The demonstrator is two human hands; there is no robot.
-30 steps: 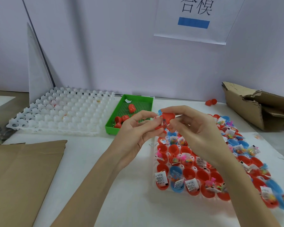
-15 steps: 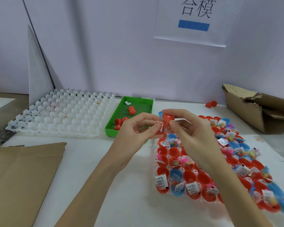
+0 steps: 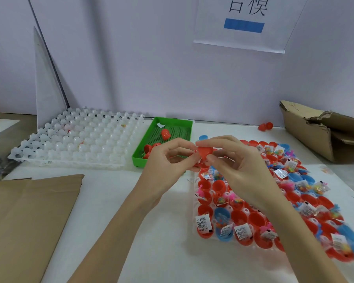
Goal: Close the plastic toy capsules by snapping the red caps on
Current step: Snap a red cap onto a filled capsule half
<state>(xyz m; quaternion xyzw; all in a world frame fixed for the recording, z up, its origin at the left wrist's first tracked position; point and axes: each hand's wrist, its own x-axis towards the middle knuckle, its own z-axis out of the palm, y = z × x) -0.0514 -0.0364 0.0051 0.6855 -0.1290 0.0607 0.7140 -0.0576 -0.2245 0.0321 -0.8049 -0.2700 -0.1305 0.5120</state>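
Observation:
Both hands meet above the far left corner of a clear tray (image 3: 193, 203) packed with open red and blue capsule halves, several of them stuffed with small bagged toys and paper labels. My right hand (image 3: 239, 170) pinches a red cap (image 3: 204, 152) between thumb and forefinger. My left hand (image 3: 168, 166) pinches a red capsule half (image 3: 196, 164) just below the cap; most of that half is hidden by the fingers. Cap and half touch, and whether they are snapped together cannot be seen.
A green tray (image 3: 184, 123) with a few red caps sits behind the hands. A white empty cell tray (image 3: 76, 139) lies far left, flat cardboard (image 3: 25, 217) near left, a torn cardboard box (image 3: 323, 131) far right. Two red pieces (image 3: 265, 126) lie by the wall.
The hands stay together at the same spot, with the fingers shifting slightly around the red cap and capsule half. The view has tipped a little.

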